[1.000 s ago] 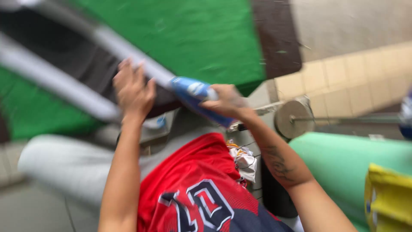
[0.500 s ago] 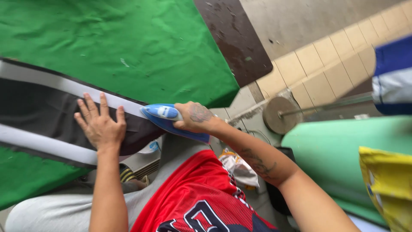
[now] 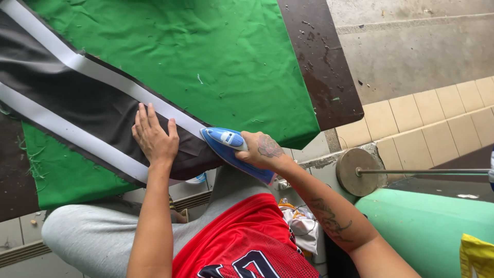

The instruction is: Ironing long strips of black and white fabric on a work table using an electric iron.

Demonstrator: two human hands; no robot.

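My left hand (image 3: 153, 135) lies flat, fingers spread, on a dark fabric piece (image 3: 77, 105) with two white strips (image 3: 105, 77) along it. My right hand (image 3: 262, 150) grips the handle of a blue and white iron (image 3: 229, 146), whose tip rests on the near end of the dark fabric, just right of my left hand. The fabric lies across a green cloth (image 3: 206, 56) that covers a brown table (image 3: 321, 62).
A mint-green roll (image 3: 427, 231) lies at the lower right with a yellow piece (image 3: 476, 255) on it. A round metal disc on a rod (image 3: 357, 172) stands beside it. My lap in grey trousers and a red jersey is below the table edge. Tiled floor lies beyond.
The view has steadied and shifted down over the table. My left hand stays flat on the dark fabric, and the iron sits at the fabric's end as before.
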